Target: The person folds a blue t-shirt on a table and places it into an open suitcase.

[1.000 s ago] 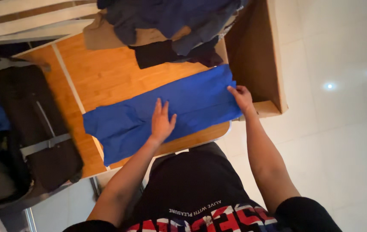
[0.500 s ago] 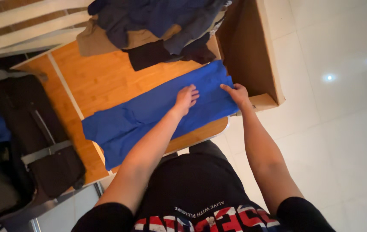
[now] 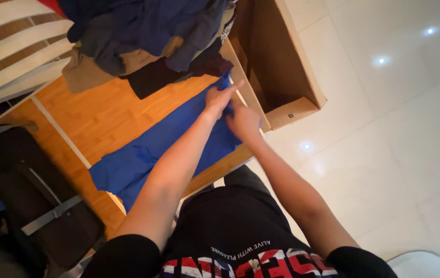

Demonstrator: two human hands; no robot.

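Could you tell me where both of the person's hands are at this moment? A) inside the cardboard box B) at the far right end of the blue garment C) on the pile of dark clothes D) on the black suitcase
B: the left hand and right hand meet at the right end of the blue garment on the wooden table.

One blue garment point(image 3: 142, 154) lies spread on one wooden counter point(image 3: 101, 110). One heap of dark clothes point(image 3: 142, 36) sits at its far end. One open cardboard box point(image 3: 281, 67) stands beside it, one black suitcase point(image 3: 29, 195) opposite. Two hands: left point(image 3: 217, 98), right point(image 3: 243, 122).
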